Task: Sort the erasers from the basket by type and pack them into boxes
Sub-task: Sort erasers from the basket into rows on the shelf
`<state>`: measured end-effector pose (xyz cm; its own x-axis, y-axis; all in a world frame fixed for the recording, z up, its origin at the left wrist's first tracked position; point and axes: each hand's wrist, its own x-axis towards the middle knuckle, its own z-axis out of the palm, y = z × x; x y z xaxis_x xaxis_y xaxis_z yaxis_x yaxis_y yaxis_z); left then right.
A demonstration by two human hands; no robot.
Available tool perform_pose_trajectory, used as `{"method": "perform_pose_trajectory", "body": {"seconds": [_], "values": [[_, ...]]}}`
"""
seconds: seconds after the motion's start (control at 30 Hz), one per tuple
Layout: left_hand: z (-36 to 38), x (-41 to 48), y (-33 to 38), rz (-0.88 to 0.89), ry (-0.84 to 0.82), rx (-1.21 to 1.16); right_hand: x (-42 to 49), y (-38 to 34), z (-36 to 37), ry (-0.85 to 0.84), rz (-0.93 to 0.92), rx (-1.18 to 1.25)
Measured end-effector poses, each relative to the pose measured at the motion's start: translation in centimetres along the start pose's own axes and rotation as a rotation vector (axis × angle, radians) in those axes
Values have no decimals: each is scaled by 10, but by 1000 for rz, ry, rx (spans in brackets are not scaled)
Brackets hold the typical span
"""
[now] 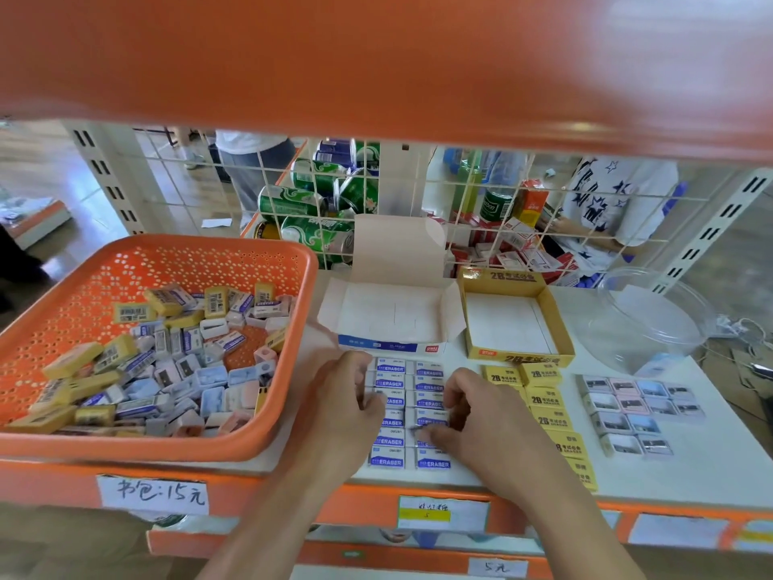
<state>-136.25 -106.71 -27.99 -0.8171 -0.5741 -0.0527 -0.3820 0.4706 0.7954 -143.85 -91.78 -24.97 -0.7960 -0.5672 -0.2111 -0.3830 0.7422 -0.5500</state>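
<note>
My left hand curls its fingers against the left column of the blue-and-white erasers; my right hand pinches the right column. The columns run near to far, pointing at the open white box just beyond, equally near both hands.

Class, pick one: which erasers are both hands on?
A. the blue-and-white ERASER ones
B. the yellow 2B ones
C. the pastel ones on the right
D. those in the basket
A: the left hand and right hand both touch the blue-and-white erasers laid in rows in front of the white box.
</note>
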Motion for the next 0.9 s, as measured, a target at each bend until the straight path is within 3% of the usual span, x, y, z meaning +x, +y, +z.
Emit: {"method": "perform_pose_trajectory", "body": {"seconds": [0.1, 0.33, 0.43, 0.53, 0.7, 0.8, 0.9], "values": [[-4, -3, 4, 34, 4, 55, 1, 0, -5, 90, -43, -11], [-40, -19, 43, 455, 182, 376, 15, -25, -7, 316, -260, -41], [-73, -14, 43, 428, 221, 364, 22, -54, -7, 319, -369, -60], [-113, -6, 26, 275, 243, 386, 30, -90, -2, 282, -499, -82], [-168, 21, -16, -56, -62, 717, 52, -148, 21, 143, -654, -205], [-173, 38, -28, -93, -291, 930, 75, -177, 43, 16, -670, -350], [-164, 51, -37, -116, -427, 938, 91, -194, 61, -141, -604, -586]]}}
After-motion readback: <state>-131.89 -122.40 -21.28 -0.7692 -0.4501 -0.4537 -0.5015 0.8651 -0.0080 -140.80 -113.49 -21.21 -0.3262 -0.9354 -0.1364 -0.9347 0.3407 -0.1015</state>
